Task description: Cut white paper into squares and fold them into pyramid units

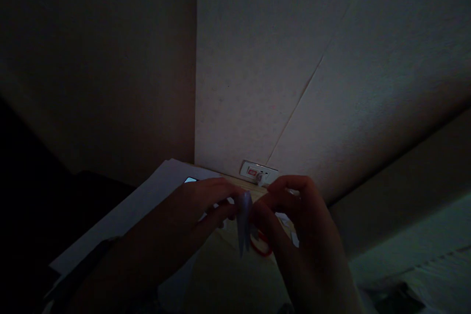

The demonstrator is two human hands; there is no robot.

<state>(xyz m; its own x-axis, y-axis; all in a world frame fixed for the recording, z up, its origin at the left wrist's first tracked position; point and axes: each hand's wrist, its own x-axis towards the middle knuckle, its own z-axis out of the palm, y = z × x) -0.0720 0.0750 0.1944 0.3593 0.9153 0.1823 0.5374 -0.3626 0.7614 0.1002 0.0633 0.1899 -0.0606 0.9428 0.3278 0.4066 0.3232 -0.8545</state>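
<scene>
A small pale lilac piece of folded paper (243,221) hangs between my two hands, its pointed ends downward. My left hand (206,206) pinches it from the left, thumb and fingers closed at its upper edge. From the right, the thumb and index finger of my right hand (294,221) close on its other side; the exact contact is dim. Just behind and below the paper, a red loop (262,248), perhaps a scissor handle, lies on the wooden table (228,279), partly hidden by my right hand.
White paper sheets (147,201) cover the table's left side. A lit screen (190,180) peeks out behind my left hand. A wall socket (253,169) with a plug sits low on the wall behind the table. Small pale scraps (295,239) show behind my right hand. The room is dark.
</scene>
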